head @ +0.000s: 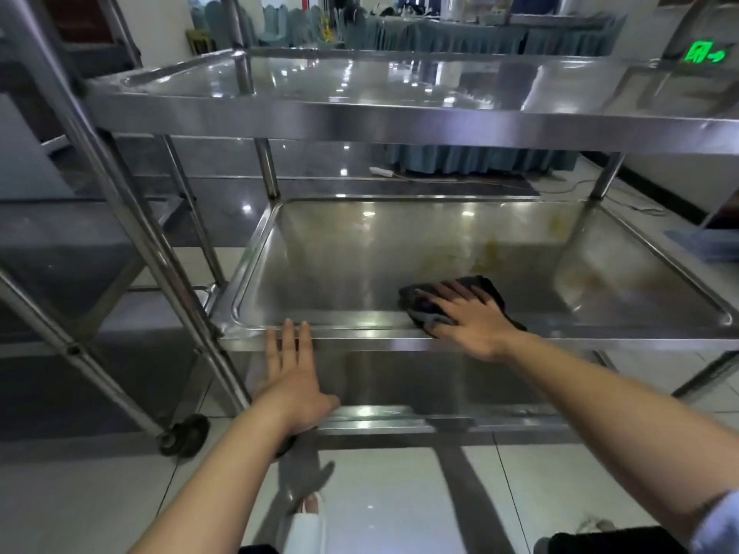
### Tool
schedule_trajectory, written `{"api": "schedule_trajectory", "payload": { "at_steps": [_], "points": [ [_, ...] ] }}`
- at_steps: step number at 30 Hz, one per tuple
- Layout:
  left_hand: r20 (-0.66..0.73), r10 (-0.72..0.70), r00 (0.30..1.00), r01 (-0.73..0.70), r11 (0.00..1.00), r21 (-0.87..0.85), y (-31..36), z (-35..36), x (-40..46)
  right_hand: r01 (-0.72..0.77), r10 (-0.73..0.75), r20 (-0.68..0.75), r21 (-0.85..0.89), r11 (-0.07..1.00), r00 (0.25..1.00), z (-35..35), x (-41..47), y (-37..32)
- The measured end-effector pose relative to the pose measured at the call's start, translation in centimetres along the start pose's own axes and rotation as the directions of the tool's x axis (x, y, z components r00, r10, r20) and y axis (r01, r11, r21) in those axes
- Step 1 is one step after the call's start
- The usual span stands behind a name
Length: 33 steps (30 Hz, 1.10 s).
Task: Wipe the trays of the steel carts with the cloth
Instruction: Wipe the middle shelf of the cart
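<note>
Your right grip (472,317) lies flat, fingers spread and nearly straight, pressing a dark cloth (476,291) onto the middle tray (360,265) of the steel cart (400,125), just inside the tray's near rim and a little right of its centre. Your left grip (294,377) is open too, fingers straight and together, their tips touching the front face of that same near rim toward its left corner, holding nothing. Brushed steel with a raised lip all round makes up the tray; yellowish smears show on its far right part, beyond the cloth, and ceiling lights glint off it. To the left of the cloth the tray floor is bare steel out to the left rim. Above it sits the top tray (280,80), glossy and reflective, carried on round posts; a lower tray (400,419) shows beneath your left wrist. A second cart (100,241) stands just beside the left one, with a black caster (186,435) on the pale tiled floor (400,493). Tables draped in blue-green skirting (460,38) fill the far room. A green lit exit sign (706,54) glows at upper right; its characters are too blurred to read.
</note>
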<state>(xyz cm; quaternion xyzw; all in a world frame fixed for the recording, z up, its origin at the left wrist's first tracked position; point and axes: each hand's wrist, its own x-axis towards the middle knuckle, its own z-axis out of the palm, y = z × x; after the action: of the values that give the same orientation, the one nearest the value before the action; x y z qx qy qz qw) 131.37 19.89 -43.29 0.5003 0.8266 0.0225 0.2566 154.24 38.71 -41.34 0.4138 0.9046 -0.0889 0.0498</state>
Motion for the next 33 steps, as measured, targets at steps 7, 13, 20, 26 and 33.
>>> {"api": "schedule_trajectory", "payload": {
  "at_steps": [7, 13, 20, 26, 33],
  "points": [
    [-0.193, -0.106, 0.975, 0.107, 0.994, -0.005, -2.7, -1.7, 0.1, -0.412, 0.412, -0.011, 0.043, 0.910, 0.911, 0.3, -0.1, 5.7],
    [-0.085, -0.100, 0.991, 0.102, 0.994, 0.023, -4.2, -0.9, 0.4, -0.613, 0.614, 0.055, 0.176, 0.770, 0.787, 0.5, 3.9, -0.3],
    [-0.070, -0.130, 0.989, 0.133, 0.990, 0.036, -3.6, -0.3, 0.7, -0.343, 0.342, 0.028, 0.034, 0.939, 0.939, 1.1, 10.9, -14.1],
    [-0.017, -0.141, 0.990, 0.142, 0.987, 0.079, -3.8, -0.5, 0.9, 0.173, -0.183, 0.077, 0.115, 0.978, 0.980, 1.4, 14.9, -24.6],
    [0.005, -0.153, 0.988, 0.151, 0.984, 0.092, -3.9, -0.5, 1.2, 0.298, -0.329, 0.152, 0.195, 0.935, 0.932, 0.7, 13.2, -23.2]
  ]
}}
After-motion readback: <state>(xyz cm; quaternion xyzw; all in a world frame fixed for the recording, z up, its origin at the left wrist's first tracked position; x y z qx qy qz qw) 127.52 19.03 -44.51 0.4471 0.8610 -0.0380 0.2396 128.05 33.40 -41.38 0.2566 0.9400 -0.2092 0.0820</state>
